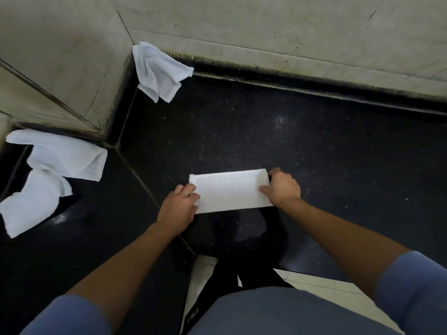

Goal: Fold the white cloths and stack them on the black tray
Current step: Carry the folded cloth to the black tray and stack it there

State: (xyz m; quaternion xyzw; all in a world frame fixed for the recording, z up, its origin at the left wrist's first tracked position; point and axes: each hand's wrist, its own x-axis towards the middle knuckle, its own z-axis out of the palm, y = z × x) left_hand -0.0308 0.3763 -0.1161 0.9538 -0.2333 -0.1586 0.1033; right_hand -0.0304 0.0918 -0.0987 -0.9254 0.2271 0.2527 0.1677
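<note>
A white cloth, folded into a flat rectangle, lies on the black speckled counter in front of me. My left hand grips its left end, thumb on top. My right hand grips its right end, fingers curled round the edge. A crumpled white cloth lies in the far corner against the wall. Two more loose white cloths are heaped at the far left. No black tray can be told apart from the dark counter.
Beige tiled walls close the counter at the back and left. A seam runs diagonally across the counter. The counter's front edge is just below my forearms, with pale floor beyond.
</note>
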